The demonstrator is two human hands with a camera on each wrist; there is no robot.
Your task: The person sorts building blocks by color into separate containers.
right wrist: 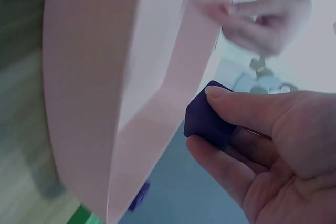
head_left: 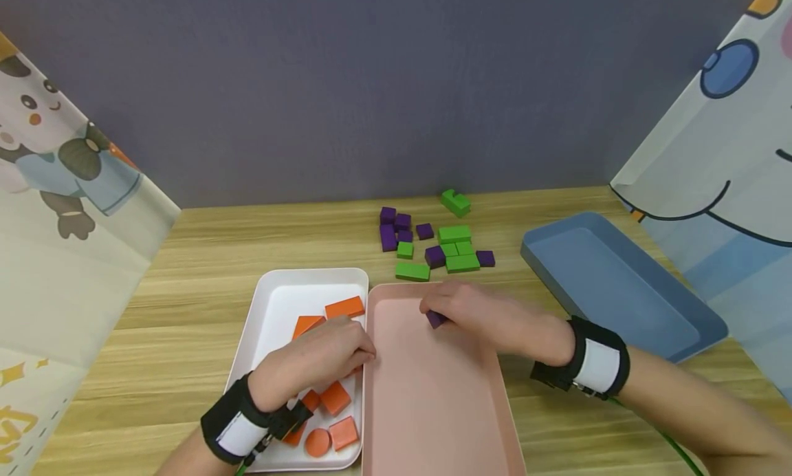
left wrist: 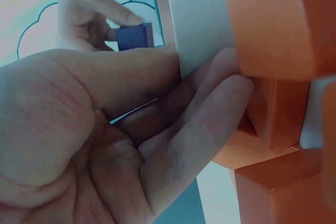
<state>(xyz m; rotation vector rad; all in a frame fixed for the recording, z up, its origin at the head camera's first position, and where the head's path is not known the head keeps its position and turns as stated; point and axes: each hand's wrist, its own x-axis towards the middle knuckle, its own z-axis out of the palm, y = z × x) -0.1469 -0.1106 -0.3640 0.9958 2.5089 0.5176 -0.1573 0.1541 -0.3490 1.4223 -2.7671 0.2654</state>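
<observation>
Over the front half of the pink tray (head_left: 433,407) is no hand; above its far end, my right hand (head_left: 476,318) pinches a purple block (right wrist: 207,116) between thumb and fingers. My left hand (head_left: 322,355) hovers by the right rim of the white tray (head_left: 272,304), where it meets the pink tray. Its fingers are loosely bent, and I see nothing held between them in the left wrist view. Orange blocks (left wrist: 273,108) lie close beside its fingertips; whether they touch is unclear. More orange blocks (head_left: 344,433) and an orange round piece (head_left: 318,443) lie in the white tray.
Beyond the pink tray, several purple blocks (head_left: 388,237) and green blocks (head_left: 412,272) lie on the wooden table (head_left: 204,249). A notched green piece (head_left: 456,203) is near the back wall. At right stands a blue-grey tray (head_left: 619,290).
</observation>
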